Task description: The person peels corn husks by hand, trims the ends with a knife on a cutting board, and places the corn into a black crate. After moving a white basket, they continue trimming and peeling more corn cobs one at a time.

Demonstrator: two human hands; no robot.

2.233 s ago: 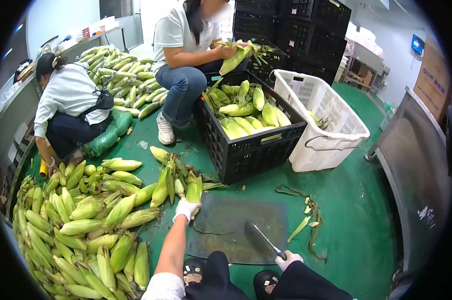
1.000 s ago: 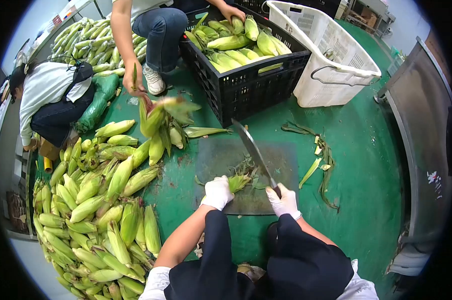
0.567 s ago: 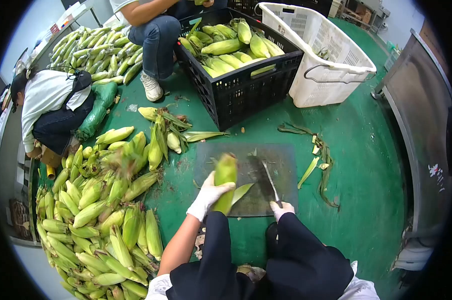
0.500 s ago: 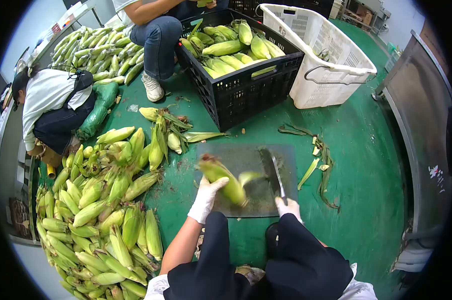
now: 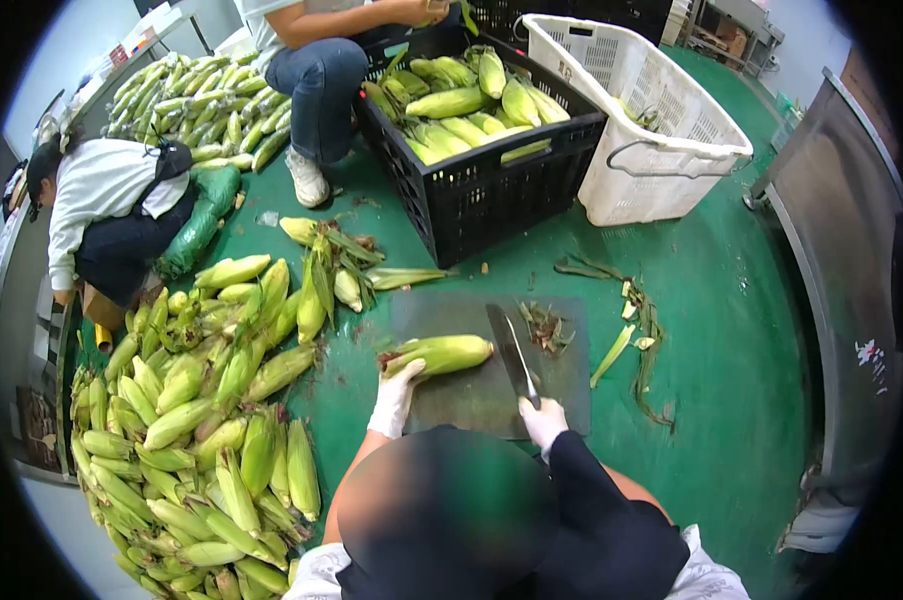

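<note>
A: What had just changed? Grips too.

B: Cutting board (image 5: 462, 402) sat just ahead of both hands. Half a second earlier the ear of corn (image 5: 452, 354) was blurred and tilted; now it was sharp, level over the board's left half. Contact with the board: couldn't tell. Left hand (image 5: 396, 395), gloved, was closed round its silk end. Right hand (image 5: 544, 422) was wrapped snug on the handle of the kitchen knife (image 5: 511, 349). Blade had shifted left, to just beside the stem end. No cut visible.

A: Meaning?

B: My read: ear steadied, stem end presented to the blade.

A: Around it? Anything in the way?

B: Heap of husked-on corn (image 5: 187, 440) crowded the left hand's outer side, so little elbow room there. Black crate (image 5: 492, 200), part-filled with ears, stood ahead of both grips; white basket (image 5: 634, 190) ahead and right. Husk strip (image 5: 612, 357) lay right of the knife hand, off the board. Silk scraps (image 5: 547, 328) sat beyond the blade, clear of the ear.
</note>
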